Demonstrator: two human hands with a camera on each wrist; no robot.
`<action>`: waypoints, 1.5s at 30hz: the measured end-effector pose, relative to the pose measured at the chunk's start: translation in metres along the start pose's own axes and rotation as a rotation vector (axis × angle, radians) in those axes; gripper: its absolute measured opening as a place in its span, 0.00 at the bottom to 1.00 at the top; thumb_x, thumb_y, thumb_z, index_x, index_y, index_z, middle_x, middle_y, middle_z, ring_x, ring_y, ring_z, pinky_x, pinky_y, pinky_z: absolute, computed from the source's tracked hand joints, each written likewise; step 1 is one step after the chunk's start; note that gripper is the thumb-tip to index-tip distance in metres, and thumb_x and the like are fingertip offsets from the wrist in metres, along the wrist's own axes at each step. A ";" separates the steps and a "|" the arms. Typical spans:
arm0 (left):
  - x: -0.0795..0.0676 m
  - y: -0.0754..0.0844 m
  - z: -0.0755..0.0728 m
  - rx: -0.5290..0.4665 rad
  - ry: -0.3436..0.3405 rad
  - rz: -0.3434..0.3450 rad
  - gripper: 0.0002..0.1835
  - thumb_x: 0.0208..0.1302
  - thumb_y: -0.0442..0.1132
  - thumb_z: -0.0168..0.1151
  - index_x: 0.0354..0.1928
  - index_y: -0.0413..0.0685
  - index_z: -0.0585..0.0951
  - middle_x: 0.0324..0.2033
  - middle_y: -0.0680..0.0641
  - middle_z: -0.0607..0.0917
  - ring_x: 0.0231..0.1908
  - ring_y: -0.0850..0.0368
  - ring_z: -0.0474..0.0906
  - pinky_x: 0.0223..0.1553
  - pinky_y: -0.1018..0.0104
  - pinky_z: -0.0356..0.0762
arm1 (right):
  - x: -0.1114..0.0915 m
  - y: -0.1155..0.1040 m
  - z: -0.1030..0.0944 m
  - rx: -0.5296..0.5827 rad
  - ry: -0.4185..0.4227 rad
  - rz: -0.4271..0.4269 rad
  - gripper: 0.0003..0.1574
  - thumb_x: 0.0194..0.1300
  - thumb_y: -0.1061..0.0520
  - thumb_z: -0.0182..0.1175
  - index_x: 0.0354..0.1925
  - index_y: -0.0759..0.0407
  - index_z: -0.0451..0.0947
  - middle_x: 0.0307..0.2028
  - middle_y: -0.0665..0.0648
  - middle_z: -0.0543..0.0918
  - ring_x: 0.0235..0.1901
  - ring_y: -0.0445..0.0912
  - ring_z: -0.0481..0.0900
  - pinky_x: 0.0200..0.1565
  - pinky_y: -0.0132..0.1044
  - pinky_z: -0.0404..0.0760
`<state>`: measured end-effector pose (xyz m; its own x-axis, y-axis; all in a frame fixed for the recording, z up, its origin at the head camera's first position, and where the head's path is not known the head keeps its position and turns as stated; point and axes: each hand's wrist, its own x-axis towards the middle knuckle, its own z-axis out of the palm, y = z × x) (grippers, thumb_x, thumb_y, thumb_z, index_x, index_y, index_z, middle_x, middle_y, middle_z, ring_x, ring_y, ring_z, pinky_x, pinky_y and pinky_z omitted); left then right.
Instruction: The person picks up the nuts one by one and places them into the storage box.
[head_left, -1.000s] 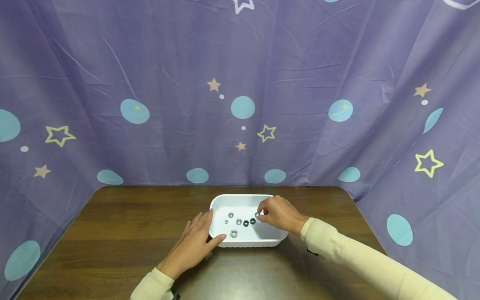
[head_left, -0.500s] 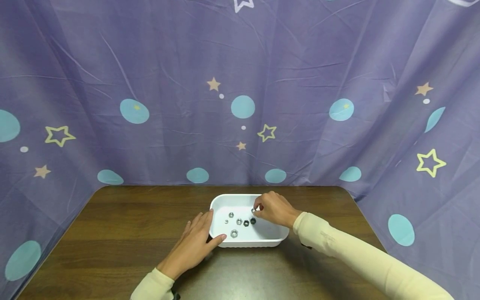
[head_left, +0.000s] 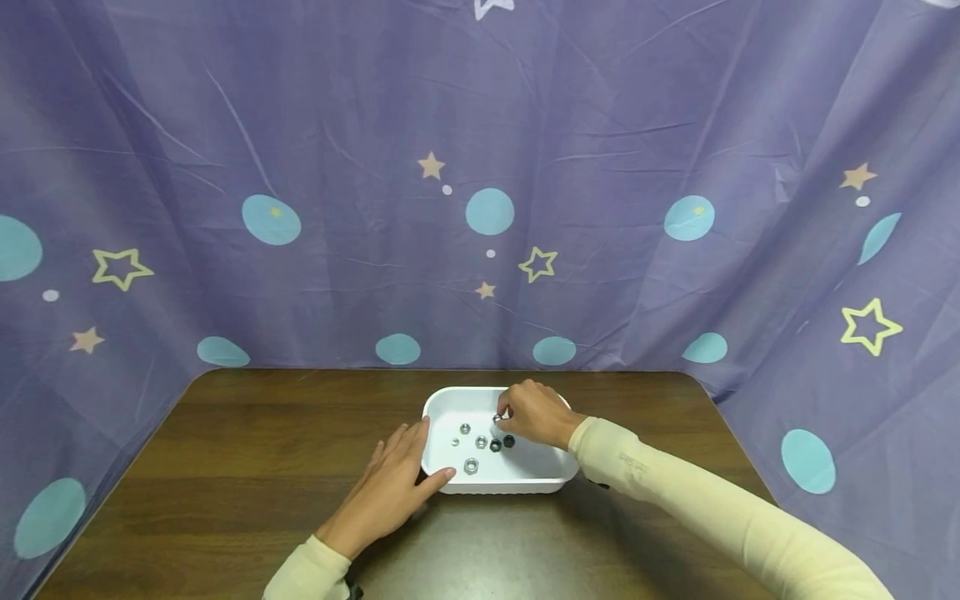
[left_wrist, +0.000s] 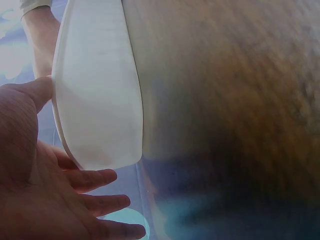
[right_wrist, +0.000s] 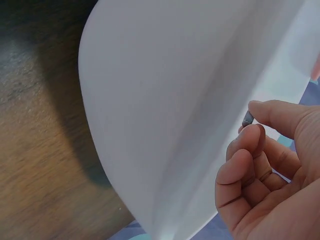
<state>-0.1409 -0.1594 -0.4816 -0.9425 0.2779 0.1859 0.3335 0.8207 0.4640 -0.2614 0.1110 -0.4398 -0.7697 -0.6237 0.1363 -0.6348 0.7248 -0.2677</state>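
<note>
A white plastic tray (head_left: 540, 482) stands on the table with several hex nuts in it. My right hand (head_left: 536, 412) is over the tray's back right part, pinching a small metal nut (head_left: 497, 419) between thumb and fingertips. In the right wrist view the pinched nut (right_wrist: 248, 118) shows edge-on as a grey piece. Two dark nuts (head_left: 496, 446) lie just in front of that hand, beside a silver nut (head_left: 482, 442). My left hand (head_left: 386, 487) rests at the tray's left end, fingers straight along the wall and thumb at the front rim.
A larger silver nut (head_left: 471, 467) lies near the tray's front wall, with a smaller nut (head_left: 465, 428) and a tiny one (head_left: 455, 442) toward the left. The brown wooden table (head_left: 285, 433) ends at a purple patterned curtain (head_left: 360, 208) behind.
My right hand has moved left over the tray, still pinching the nut. The left hand stays at the tray's left end, and the other nuts lie as before.
</note>
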 end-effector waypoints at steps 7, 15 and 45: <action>0.001 0.003 0.004 -0.011 0.009 0.003 0.49 0.79 0.62 0.65 0.85 0.33 0.61 0.81 0.32 0.68 0.81 0.26 0.60 0.75 0.19 0.56 | 0.001 0.001 0.008 -0.012 -0.022 0.028 0.05 0.64 0.54 0.80 0.39 0.50 0.94 0.31 0.45 0.90 0.30 0.36 0.83 0.35 0.37 0.85; 0.002 0.005 0.005 -0.012 0.001 0.005 0.50 0.80 0.63 0.64 0.85 0.33 0.60 0.81 0.32 0.67 0.81 0.26 0.60 0.75 0.19 0.56 | 0.005 -0.002 0.011 -0.019 -0.034 0.011 0.05 0.64 0.55 0.79 0.40 0.51 0.95 0.33 0.47 0.91 0.31 0.37 0.84 0.37 0.36 0.86; 0.003 0.007 0.008 -0.028 0.005 -0.008 0.50 0.80 0.61 0.65 0.85 0.33 0.60 0.81 0.31 0.68 0.81 0.26 0.59 0.76 0.20 0.55 | -0.012 -0.004 0.012 0.041 -0.023 0.027 0.03 0.69 0.53 0.79 0.39 0.51 0.95 0.29 0.43 0.89 0.26 0.33 0.78 0.31 0.33 0.79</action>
<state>-0.1416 -0.1486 -0.4849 -0.9449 0.2691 0.1864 0.3268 0.8083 0.4897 -0.2486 0.1122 -0.4521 -0.7844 -0.6110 0.1065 -0.6101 0.7293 -0.3096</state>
